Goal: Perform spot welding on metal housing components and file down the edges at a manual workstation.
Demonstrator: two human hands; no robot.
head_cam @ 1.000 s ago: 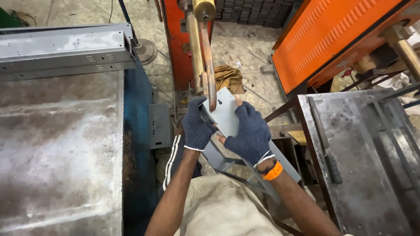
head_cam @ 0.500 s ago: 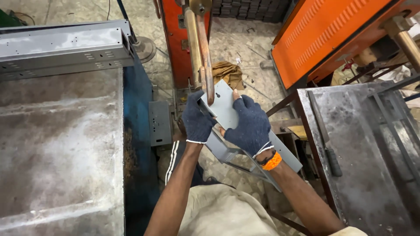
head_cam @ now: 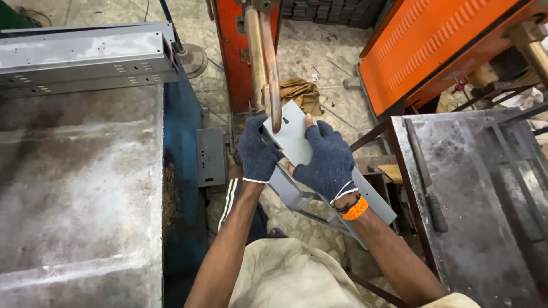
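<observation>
Shirt point(head_cam: 285, 279): a pale shirt is showing at the near edge, between the two bare forearms.
Left surface point(head_cam: 74, 199): a worn steel surface is filling the near left, with a blue edge point(head_cam: 180, 188) running along its right side.
Right surface point(head_cam: 485, 217): a dark, scuffed surface is standing at the near right; a long dark tool point(head_cam: 425, 182) is lying on it close to its left rim.
Bracket point(head_cam: 297, 142): a grey sheet-metal bracket is sitting in the middle of the scene, tilted, its far flat plate lying under the electrode and its near end sloping down to the right past the wrist.
Left hand point(head_cam: 258, 153): in a dark knit glove, its fingers are closing around the bracket's left edge, just left of the electrode tip.
Right hand point(head_cam: 326, 159): gloved the same way, with an orange band point(head_cam: 357, 209) at the wrist, its fingers are wrapping over the plate's right side, bare fingertips showing at the top.
Electrode point(head_cam: 268, 68): two copper arms are reaching down from the far side, the tip touching the plate between the hands.
Welder point(head_cam: 237, 51): an orange machine body is standing behind the copper arms.
Channels point(head_cam: 85, 63): long grey punched channels are lying across the far end of the left surface.
Orange cover point(head_cam: 434, 45): a slotted orange panel is leaning at the far right.
Floor point(head_cam: 319, 63): a brown rag point(head_cam: 299, 91) is lying on the stone floor beyond the hands.
</observation>
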